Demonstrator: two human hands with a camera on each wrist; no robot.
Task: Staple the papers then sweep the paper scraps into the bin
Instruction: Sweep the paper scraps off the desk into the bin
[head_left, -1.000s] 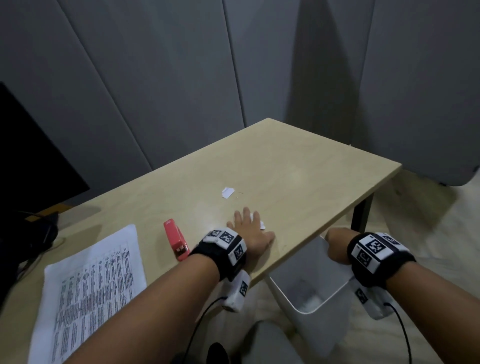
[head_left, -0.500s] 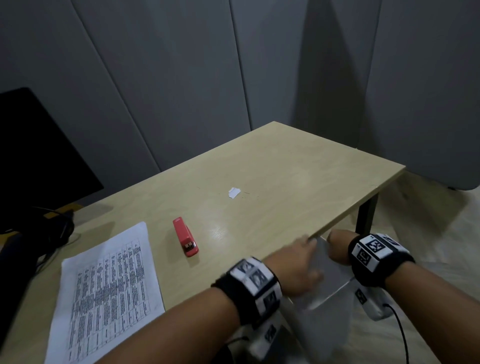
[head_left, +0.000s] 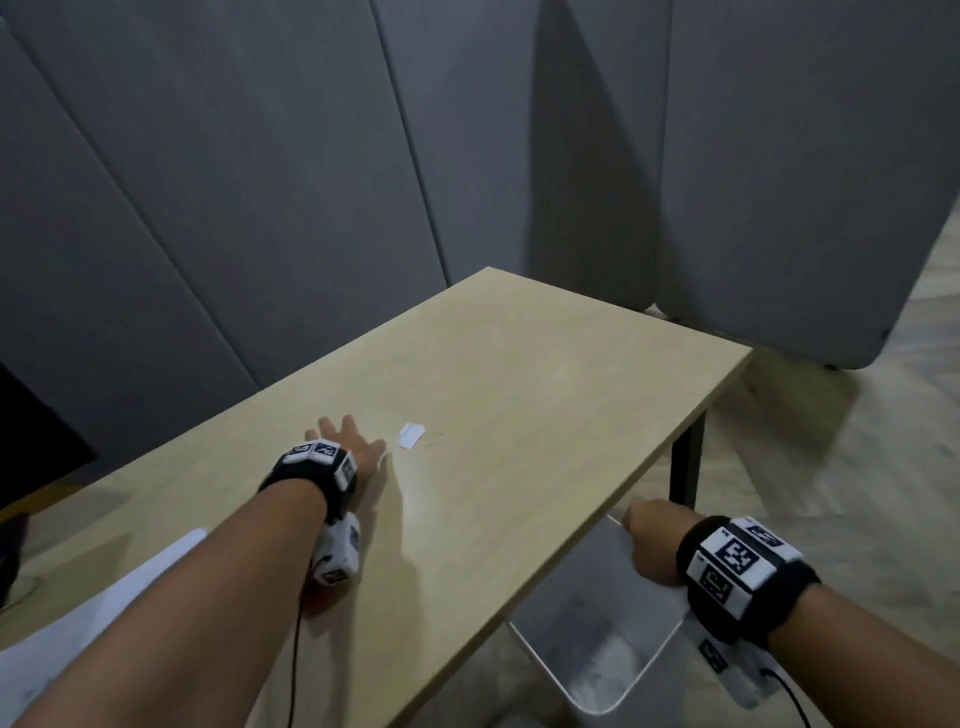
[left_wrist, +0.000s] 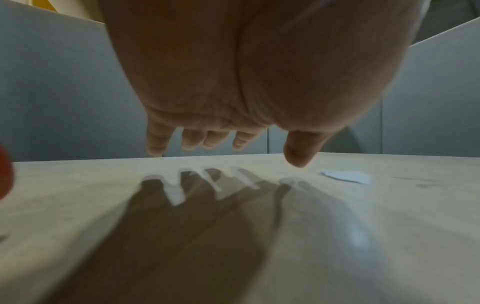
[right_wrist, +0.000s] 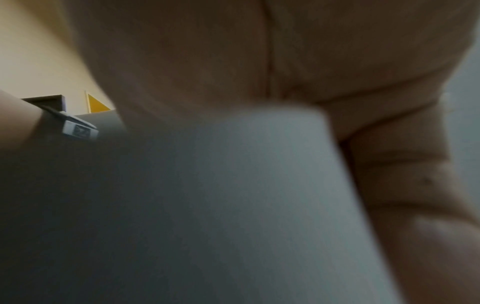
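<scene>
Now our left hand (head_left: 347, 448) hovers with fingers (left_wrist: 158, 142) spread and straight, holding nothing, just left of the last paper scrap (head_left: 411, 434) at centre frame. Our right hand (head_left: 649, 540), lower right, curls over the rim of the bin (head_left: 597, 670), held under the table (head_left: 519, 374) edge. We judge one sweep remains. The papers (head_left: 78, 623) lie lower left; whether they are stapled we cannot tell. Nothing blocks the scrap's path.

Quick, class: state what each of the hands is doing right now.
Left hand: open, fingers spread above the table, holding nothing, beside the paper scrap.
Right hand: grips the bin by its rim.
</scene>
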